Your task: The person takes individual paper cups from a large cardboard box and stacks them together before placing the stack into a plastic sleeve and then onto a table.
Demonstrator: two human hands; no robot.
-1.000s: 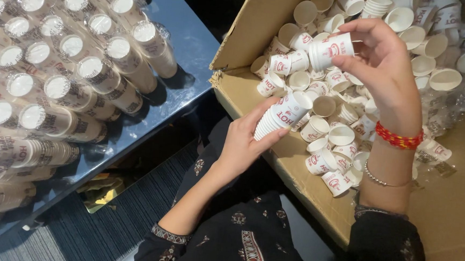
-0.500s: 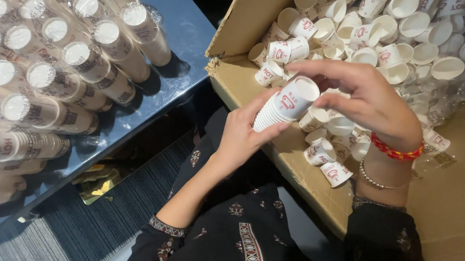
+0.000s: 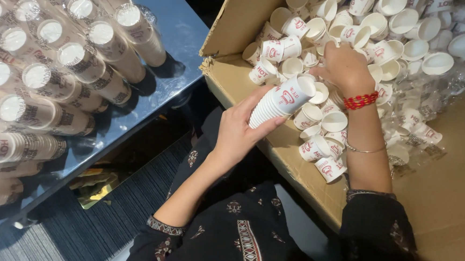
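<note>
Left hand (image 3: 240,133) clamped on white cup stack (image 3: 281,101); right hand (image 3: 346,67) reaches among loose cups (image 3: 356,36) in cardboard box (image 3: 239,23), grip unclear — wrapped stacks (image 3: 64,61) left.

the right hand (image 3: 344,65) has its fingertips buried among loose paper cups (image 3: 324,120); the wrapped cup sleeves (image 3: 41,97) run off the frame's left edge.

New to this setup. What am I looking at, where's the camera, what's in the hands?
One view only, from a camera worn on a person's head, looking down at their own bare hands; no machine. The left hand holds a nested stack of white paper cups. The right hand reaches into a cardboard box full of loose cups; whether it grips one is hidden. On the left, a blue table carries wrapped sleeves of stacked cups.
</note>
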